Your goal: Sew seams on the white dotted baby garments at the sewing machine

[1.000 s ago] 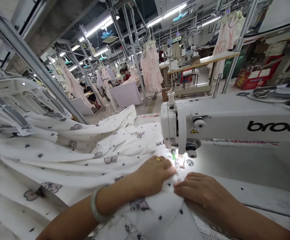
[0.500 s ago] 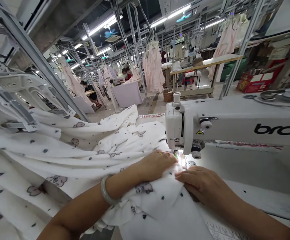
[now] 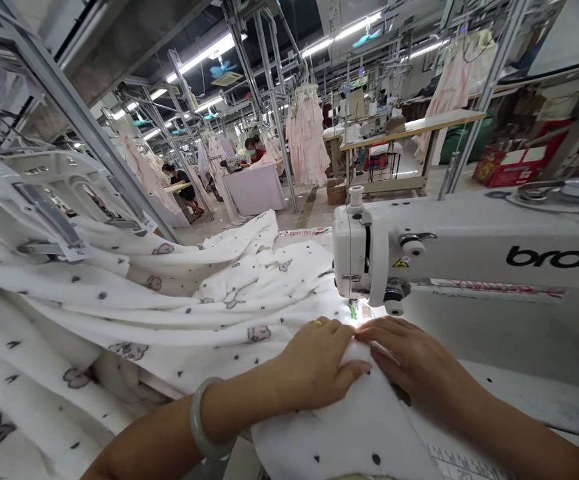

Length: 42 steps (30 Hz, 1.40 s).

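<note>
Place: I see a garment-sewing workshop
Stitching: white metal sewing machine (image 3: 469, 230)
Hanging: pale pink fabric garments (image 3: 308, 137) farther back
Overhead: long white tube lights (image 3: 212, 53)

You had a white cloth (image 3: 239, 287), printed with pinkish-grey figures and small dark marks, running in loose folds from the left to the white sewing machine (image 3: 469, 227)'s lit needle area; its near part lay smoother.

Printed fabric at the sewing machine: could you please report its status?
Left hand on printed fabric; right hand at its edge. Fabric rumpled left of sewing machine. Hangers off left, apart from both hands.
</note>
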Available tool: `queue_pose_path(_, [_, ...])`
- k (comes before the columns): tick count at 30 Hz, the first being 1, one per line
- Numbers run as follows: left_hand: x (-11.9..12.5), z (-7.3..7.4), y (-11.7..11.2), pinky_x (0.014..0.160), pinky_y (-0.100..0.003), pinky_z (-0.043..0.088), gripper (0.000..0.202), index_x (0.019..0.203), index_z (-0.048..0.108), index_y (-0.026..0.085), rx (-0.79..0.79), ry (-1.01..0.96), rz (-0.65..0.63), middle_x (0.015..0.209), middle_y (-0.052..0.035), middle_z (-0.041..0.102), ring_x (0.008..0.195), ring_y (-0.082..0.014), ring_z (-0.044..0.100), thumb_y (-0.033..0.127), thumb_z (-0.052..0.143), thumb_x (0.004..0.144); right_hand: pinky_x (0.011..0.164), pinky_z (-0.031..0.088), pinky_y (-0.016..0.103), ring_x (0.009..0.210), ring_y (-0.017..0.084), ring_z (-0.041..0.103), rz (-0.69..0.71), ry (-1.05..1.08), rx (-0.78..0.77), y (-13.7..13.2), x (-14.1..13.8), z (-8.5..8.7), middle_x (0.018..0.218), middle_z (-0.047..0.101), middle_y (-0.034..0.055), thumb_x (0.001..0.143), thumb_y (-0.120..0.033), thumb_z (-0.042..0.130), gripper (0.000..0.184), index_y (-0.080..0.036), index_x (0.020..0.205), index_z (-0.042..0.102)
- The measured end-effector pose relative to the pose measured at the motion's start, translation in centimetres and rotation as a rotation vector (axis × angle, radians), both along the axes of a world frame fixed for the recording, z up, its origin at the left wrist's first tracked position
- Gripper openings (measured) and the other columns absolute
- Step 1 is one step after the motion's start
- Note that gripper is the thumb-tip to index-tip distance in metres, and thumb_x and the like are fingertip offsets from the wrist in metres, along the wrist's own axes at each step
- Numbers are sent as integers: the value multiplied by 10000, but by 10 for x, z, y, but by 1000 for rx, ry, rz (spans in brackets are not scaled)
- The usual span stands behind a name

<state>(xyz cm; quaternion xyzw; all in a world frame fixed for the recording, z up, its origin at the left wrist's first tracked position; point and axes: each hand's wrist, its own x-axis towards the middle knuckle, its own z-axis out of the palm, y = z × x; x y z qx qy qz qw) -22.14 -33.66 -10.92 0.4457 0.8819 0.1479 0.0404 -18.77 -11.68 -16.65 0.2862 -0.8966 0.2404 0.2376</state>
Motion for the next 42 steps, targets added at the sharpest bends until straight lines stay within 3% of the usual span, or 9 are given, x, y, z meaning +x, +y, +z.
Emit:
queue_pose_path(3, [8, -23, -5, 1058, -486, 517, 365, 1207, 607, 142, 117, 45, 28, 1187, -131, 700, 1127, -309, 647, 402, 643, 952, 737, 593, 372, 889, 237, 706, -29, -24, -9, 0, 1, 5, 988, 717, 82, 973, -152, 482, 151, -207, 993, 622])
queue_pose_path(7, [-15, -40, -14, 1047, -454, 520, 247, 1122, 611, 165, 230, 111, -58, 1121, -126, 723, 1098, -284, 669, 315, 582, 927, 773, 573, 347, 903, 218, 673, 39, 6, 111, 1, -2, 8, 995, 688, 82, 1012, -111, 462, 173, -203, 994, 607])
queue_pose_path(11, [-48, -31, -22, 1084, -416, 493, 204, 1108, 634, 173, 185, 32, -261, 1180, -134, 737, 1174, -255, 669, 255, 506, 972, 843, 550, 403, 904, 243, 635, 153, 168, 257, -3, -4, 2, 977, 689, 92, 1037, -90, 451, 220, -165, 1030, 658])
queue_pose_path(15, [-63, -6, -24, 891, -320, 534, 280, 928, 636, 184, 159, -138, -190, 955, -59, 738, 931, -203, 688, 326, 435, 1063, 990, 474, 499, 868, 276, 584, 232, 247, 394, -7, -3, -5, 905, 675, 98, 942, 20, 458, 298, -149, 911, 702])
queue_pose_path(20, [-44, 13, -10, 795, -298, 470, 406, 762, 565, 184, 101, -46, -128, 806, -30, 672, 845, -197, 641, 355, 427, 1103, 869, 464, 434, 813, 250, 556, 277, 138, 449, 2, -10, 10, 850, 641, 60, 957, -58, 560, 196, -179, 876, 691])
queue_pose_path(29, [-24, -16, 3, 754, -305, 472, 298, 832, 654, 178, 189, -47, 78, 824, -15, 694, 810, -198, 653, 439, 758, 929, 785, 406, 360, 858, 205, 571, 300, -293, 211, 18, 3, 23, 876, 618, 45, 1113, -227, 418, 306, -215, 958, 682])
queue_pose_path(34, [-21, -26, -2, 856, -338, 493, 56, 923, 710, 177, 138, 151, -53, 863, -25, 703, 835, -196, 645, 225, 688, 942, 762, 367, 363, 813, 201, 540, 302, -296, 213, 19, 1, 19, 837, 612, 31, 1118, -242, 423, 291, -225, 985, 682])
queue_pose_path(39, [-16, -31, -3, 775, -363, 475, 135, 988, 700, 140, 24, 544, -269, 859, -51, 668, 811, -218, 614, 169, 569, 985, 720, 327, 352, 752, 196, 506, 309, -319, 239, 22, 0, 18, 771, 577, 14, 1109, -265, 418, 337, -215, 813, 570])
queue_pose_path(42, [-14, -31, -3, 810, -364, 491, 167, 986, 677, 132, 13, 577, -297, 921, -74, 683, 882, -222, 637, 143, 511, 1006, 726, 324, 353, 764, 202, 506, 306, -316, 235, 23, 1, 18, 784, 579, 15, 1110, -280, 407, 337, -216, 810, 546])
